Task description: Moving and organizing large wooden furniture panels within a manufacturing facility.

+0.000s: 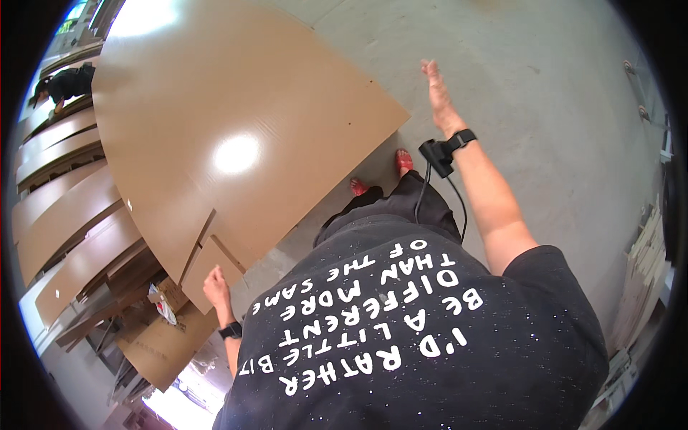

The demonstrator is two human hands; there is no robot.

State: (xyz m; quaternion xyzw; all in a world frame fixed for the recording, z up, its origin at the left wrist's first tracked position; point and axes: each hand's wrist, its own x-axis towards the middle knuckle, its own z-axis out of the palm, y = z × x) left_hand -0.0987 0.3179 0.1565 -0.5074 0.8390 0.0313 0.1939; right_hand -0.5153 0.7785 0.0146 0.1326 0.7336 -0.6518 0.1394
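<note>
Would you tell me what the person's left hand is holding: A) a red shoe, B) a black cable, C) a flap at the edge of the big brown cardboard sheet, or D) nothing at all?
C: the left hand grips a flap at the near edge of the cardboard sheet, while the right hand is raised, open and empty.

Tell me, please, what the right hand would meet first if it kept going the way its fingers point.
Probably nothing: the right hand is open, fingers pointing over bare concrete floor, right of the big cardboard sheet. Depth is uncertain.
</note>
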